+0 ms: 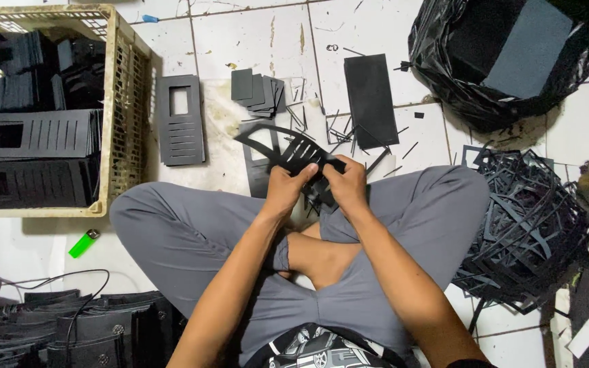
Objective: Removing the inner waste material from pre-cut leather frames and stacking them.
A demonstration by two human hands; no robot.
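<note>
Both hands clenched on one black die-cut foam sheet [288, 151], held above lap over floor: left hand [288, 187] pinned sheet, right hand [347, 182] pinched slot area. Finished panel stack [180, 119] lay ahead; scrap strip pile [526, 232] at right, w/in reach.

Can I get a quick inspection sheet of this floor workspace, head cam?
Surface: white tiled floor, scuffed, with thin black offcut strips.
Job's things: black slotted die-cut sheet, bent, held in both hands.
Grippers: left hand and right hand both grip the sheet.
Clutter: stack of finished slotted panels; small black cutouts; plain black sheet; heap of scrap frames; green lighter.
Cables: thin black wires at lower left.
Surroundings: beige plastic crate of panels; black bin bag.
</note>
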